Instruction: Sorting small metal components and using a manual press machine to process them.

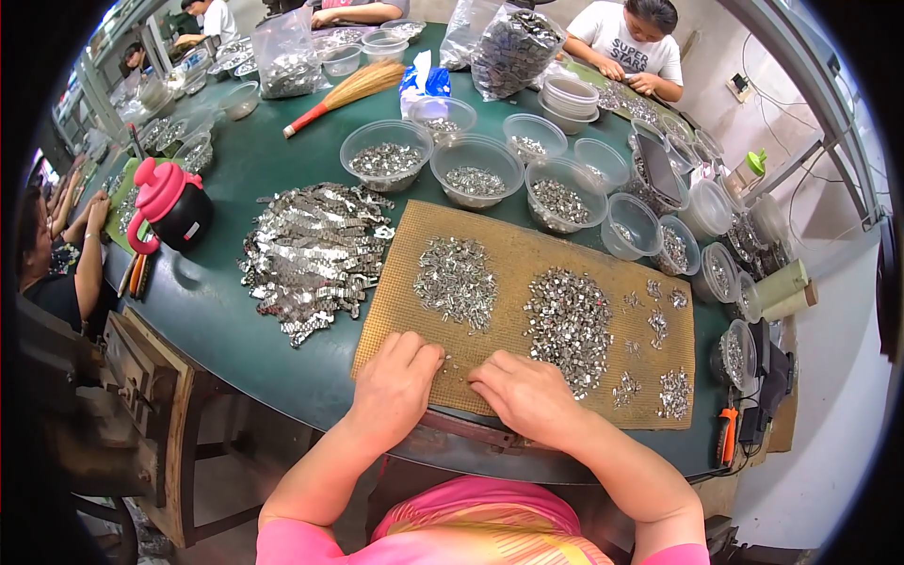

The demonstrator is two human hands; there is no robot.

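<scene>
Where the tan mat (508, 235) meets the near edge of the surface (209, 306), I see the left hand (399, 379) and right hand (524, 390) just apart, with silver pieces (568, 325) heaped beyond them. Open green room lies left of the metal strips (315, 254). Fingers (428, 358) curl inward, tips partly hidden; I cannot tell whether they pinch anything.
</scene>
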